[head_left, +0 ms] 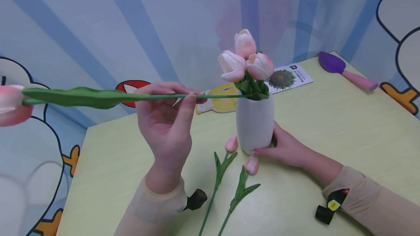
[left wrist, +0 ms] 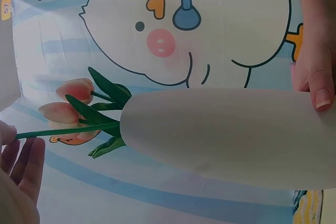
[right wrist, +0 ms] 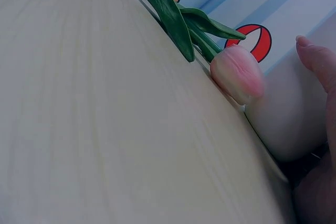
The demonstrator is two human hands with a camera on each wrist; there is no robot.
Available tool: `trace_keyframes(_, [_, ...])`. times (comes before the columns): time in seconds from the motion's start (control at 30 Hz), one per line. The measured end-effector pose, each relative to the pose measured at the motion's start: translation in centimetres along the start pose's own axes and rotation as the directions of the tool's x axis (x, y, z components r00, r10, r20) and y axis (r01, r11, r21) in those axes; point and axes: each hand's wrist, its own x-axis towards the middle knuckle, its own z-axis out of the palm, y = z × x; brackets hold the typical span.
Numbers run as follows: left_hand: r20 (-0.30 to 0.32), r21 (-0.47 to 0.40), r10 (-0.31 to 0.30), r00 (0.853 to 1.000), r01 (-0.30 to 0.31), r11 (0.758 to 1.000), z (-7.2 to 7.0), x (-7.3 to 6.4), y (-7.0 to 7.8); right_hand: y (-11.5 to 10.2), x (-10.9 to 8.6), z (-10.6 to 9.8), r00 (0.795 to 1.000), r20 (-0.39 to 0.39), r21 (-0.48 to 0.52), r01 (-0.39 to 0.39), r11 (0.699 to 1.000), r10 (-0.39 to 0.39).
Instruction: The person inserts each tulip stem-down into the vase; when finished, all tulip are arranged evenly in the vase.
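My left hand (head_left: pixel 165 130) pinches the green stem of an artificial pink tulip (head_left: pixel 85 97) between thumb and fingers. The tulip lies level, its bloom at the far left of the head view and its stem end at the mouth of a white vase (head_left: pixel 255 123). Three pink tulips (head_left: pixel 245 55) with green leaves stand in the vase. Low on the vase, my right hand (head_left: pixel 292 150) grips its side, thumb in front and the other fingers hidden behind. In the left wrist view the pinched stem (left wrist: pixel 63 130) reaches in among the leaves at the rim.
Two more tulips (head_left: pixel 231 144) (head_left: pixel 252 165) lie on the table (head_left: pixel 108 177) in front of the vase. Behind it are a yellow bottle-shaped cutout (head_left: pixel 223 103) and a flower-picture card (head_left: pixel 290 78). A purple scoop with a pink handle (head_left: pixel 359 80) lies at the back right, near the printed backdrop.
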Motion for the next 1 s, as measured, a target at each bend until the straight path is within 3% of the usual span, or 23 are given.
trace_keyframes(0.33, [0.062, 0.01, -0.013, 0.998, 0.013, 1.0, 0.5, -0.2, -1.3, 0.0, 0.0, -0.3, 1.0, -0.007, -0.001, 0.006, 1.0, -0.006])
trace_keyframes(0.63, [0.102, 0.015, -0.068, 0.992, 0.067, 0.998, 0.8, -0.7, -2.1, 0.1, 0.1, -0.3, 1.0, 0.001, 0.002, 0.007, 1.0, -0.007])
trace_keyframes(1.0, [0.138, 0.137, -0.085, 0.987, 0.066, 0.988, 0.7, -1.0, -2.8, 0.3, 0.1, 0.0, 1.0, 0.004, 0.002, 0.004, 1.0, -0.004])
